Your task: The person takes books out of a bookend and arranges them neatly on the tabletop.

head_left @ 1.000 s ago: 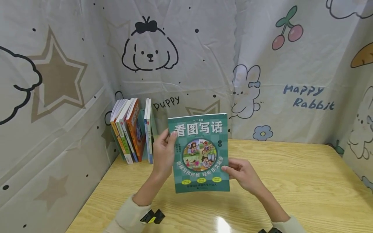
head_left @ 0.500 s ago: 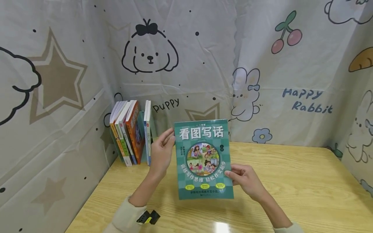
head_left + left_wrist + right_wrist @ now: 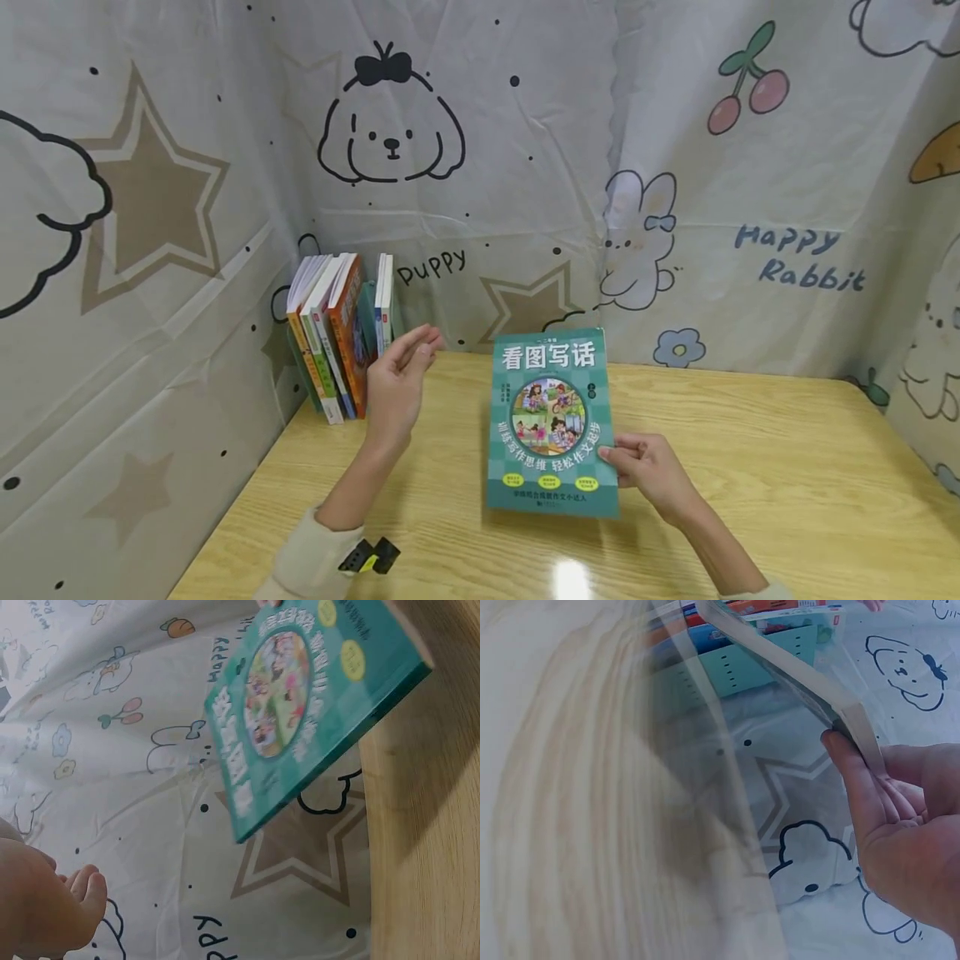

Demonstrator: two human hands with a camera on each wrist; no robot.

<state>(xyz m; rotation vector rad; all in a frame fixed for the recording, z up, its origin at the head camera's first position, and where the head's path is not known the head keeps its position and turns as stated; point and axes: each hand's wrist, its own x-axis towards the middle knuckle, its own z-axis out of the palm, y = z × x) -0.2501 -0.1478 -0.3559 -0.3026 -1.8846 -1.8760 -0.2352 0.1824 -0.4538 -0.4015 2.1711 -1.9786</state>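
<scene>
A green book (image 3: pixel 553 421) with a round picture panel and white Chinese lettering is held up over the table, its cover facing me. My right hand (image 3: pixel 656 475) pinches its right edge low down, thumb on the cover and fingers behind. In the right wrist view the page edges of the book (image 3: pixel 810 679) show between thumb and fingers of the right hand (image 3: pixel 907 817). To the left of the book, my left hand (image 3: pixel 399 379) is raised with nothing in it, fingers loosely extended. The left wrist view shows a gap between the left hand (image 3: pixel 56 900) and the book (image 3: pixel 315 712).
Several books (image 3: pixel 330 342) stand upright at the back left of the wooden table (image 3: pixel 735 467). A green perforated bookend (image 3: pixel 750 664) beside them shows in the right wrist view. Patterned curtains (image 3: pixel 525 150) close off the back and sides.
My left hand has let go of the book's left edge and moved left. With the book in it, the right hand has shifted right and slightly down.
</scene>
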